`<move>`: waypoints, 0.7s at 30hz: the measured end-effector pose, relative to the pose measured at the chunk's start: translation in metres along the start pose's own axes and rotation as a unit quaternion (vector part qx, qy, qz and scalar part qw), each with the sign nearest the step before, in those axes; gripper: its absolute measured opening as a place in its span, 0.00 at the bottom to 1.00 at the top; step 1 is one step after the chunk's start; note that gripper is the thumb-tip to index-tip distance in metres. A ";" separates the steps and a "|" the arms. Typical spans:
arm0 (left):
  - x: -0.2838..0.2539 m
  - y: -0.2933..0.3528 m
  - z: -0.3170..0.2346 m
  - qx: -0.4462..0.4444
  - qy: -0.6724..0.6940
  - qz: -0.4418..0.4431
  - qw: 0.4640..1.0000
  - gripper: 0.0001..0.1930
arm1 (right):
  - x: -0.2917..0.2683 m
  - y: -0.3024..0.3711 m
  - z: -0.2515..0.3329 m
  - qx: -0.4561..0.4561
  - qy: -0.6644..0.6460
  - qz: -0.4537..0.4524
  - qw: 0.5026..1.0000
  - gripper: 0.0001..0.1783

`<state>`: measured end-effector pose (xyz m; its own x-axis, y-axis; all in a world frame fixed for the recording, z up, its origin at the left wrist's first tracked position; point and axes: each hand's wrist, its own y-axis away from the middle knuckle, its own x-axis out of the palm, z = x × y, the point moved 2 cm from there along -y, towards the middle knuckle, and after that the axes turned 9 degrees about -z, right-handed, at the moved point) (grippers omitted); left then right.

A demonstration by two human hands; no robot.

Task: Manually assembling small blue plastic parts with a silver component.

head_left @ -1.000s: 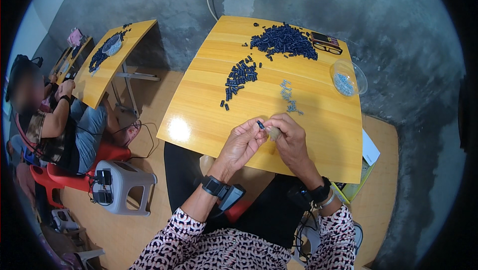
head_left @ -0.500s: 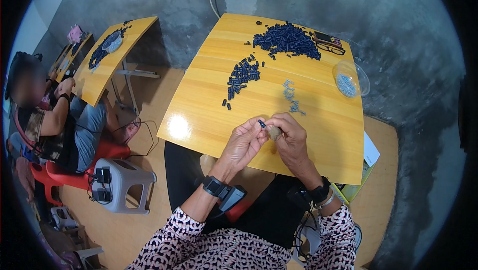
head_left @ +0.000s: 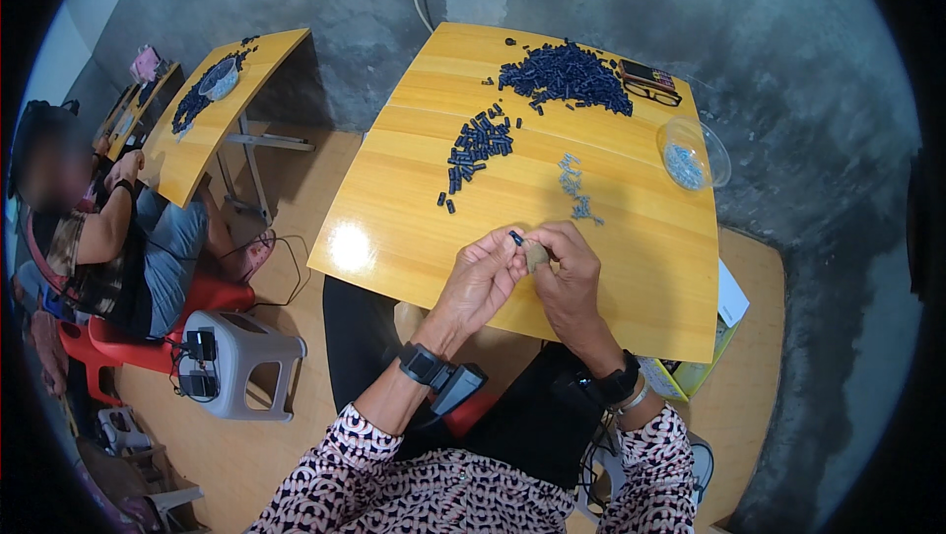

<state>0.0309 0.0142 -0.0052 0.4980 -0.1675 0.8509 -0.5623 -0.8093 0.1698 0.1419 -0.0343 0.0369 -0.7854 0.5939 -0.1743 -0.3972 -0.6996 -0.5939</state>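
Observation:
Above the near part of the yellow table (head_left: 394,238), my left hand (head_left: 477,283) pinches a small black plastic piece (head_left: 515,237) between thumb and fingertips. Right beside it, my right hand (head_left: 569,273) is closed around a tan-brown rounded object (head_left: 535,256), mostly covered by the fingers, so its kind cannot be made out. The fingertips of both hands meet at the black piece. Beyond them lie small silvery screws (head_left: 572,179), loosely scattered. A smaller group of black plastic pieces (head_left: 480,148) lies to their left, and a large pile of such pieces (head_left: 567,79) sits at the far side.
At the far right are a dark phone-like object (head_left: 645,73), eyeglasses (head_left: 652,94) and a clear round tub (head_left: 697,155) holding silvery bits. A grey stool (head_left: 241,367) stands left on the floor. Another person (head_left: 103,209) sits at a second table (head_left: 187,160).
Both hands stay together at the black piece, with only a slight shift of the right fingers and wrist. The whole view has moved a little; the piles look the same.

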 end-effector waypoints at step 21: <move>-0.002 -0.001 0.000 -0.009 0.025 0.006 1.000 0.10 | -0.005 0.000 -0.009 0.036 -0.059 0.031 0.997 0.06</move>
<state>0.0309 0.0152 -0.0074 0.4588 -0.1485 0.8761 -0.5798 -0.7971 0.1685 0.1502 -0.0342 0.0305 -0.8578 0.5016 -0.1124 -0.3769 -0.7625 -0.5259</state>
